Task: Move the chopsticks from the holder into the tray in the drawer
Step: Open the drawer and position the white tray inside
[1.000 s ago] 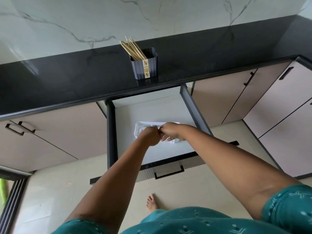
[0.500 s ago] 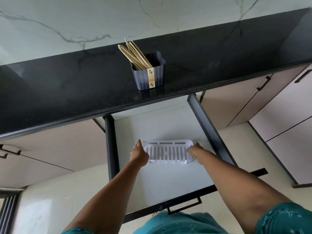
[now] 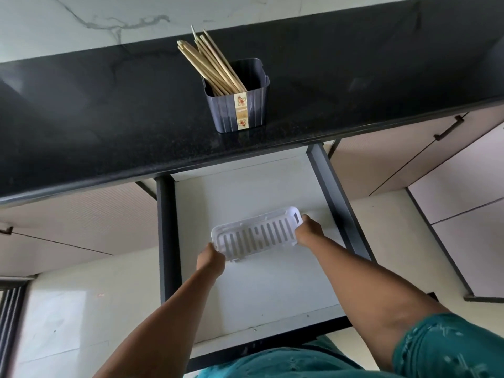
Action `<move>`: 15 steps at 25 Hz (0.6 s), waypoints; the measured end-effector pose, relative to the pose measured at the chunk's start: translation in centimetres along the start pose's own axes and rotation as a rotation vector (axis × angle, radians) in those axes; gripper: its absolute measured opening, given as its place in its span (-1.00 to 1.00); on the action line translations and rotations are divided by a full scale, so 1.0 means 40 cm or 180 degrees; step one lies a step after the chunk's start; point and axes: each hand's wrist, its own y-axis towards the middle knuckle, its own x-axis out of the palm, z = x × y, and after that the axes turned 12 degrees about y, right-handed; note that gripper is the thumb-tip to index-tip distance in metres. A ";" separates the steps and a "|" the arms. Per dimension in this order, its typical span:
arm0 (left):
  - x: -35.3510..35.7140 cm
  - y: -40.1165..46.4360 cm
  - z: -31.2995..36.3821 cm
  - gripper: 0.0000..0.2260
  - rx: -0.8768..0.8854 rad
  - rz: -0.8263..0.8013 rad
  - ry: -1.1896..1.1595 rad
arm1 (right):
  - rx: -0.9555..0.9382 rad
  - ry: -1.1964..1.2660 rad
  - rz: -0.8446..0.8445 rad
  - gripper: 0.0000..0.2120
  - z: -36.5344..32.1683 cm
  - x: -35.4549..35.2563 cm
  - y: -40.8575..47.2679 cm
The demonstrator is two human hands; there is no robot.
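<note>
A white slotted tray (image 3: pixel 257 236) lies in the open drawer (image 3: pixel 261 285), turned askew with its right end farther back. My left hand (image 3: pixel 211 259) grips the tray's near-left end. My right hand (image 3: pixel 308 230) grips its right end. Several wooden chopsticks (image 3: pixel 208 64) stand leaning left in a dark ribbed holder (image 3: pixel 240 105) on the black countertop (image 3: pixel 109 110), above and behind the drawer. Nothing lies in the tray.
Dark drawer rails (image 3: pixel 335 197) frame the white drawer floor. Closed pale cabinet doors with dark handles (image 3: pixel 448 128) flank the drawer on both sides. A marble wall (image 3: pixel 109 20) rises behind the counter. My teal garment (image 3: pixel 300 361) is at the bottom edge.
My hands went from close together over the tray to one at each end. The tray has since turned, its right end swinging back. The view has closed in on the drawer.
</note>
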 end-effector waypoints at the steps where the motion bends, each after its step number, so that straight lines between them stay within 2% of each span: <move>1: 0.002 0.000 -0.002 -0.67 0.0000 0.0031 -0.0001 | 0.0018 -0.0139 0.0000 -0.58 0.001 0.000 0.005; 9: 0.001 0.003 -0.007 -0.68 0.0116 0.0087 0.0166 | 0.0330 -0.0057 -0.0112 -0.66 0.014 0.005 0.008; 13: 0.003 -0.004 -0.006 -0.70 0.0092 0.0129 0.0057 | 0.0298 0.0003 -0.0145 -0.56 0.017 -0.008 -0.014; 15: -0.006 -0.012 0.004 -0.62 0.0212 0.0369 0.0200 | 0.0105 -0.0076 0.0134 -0.48 0.006 -0.027 -0.022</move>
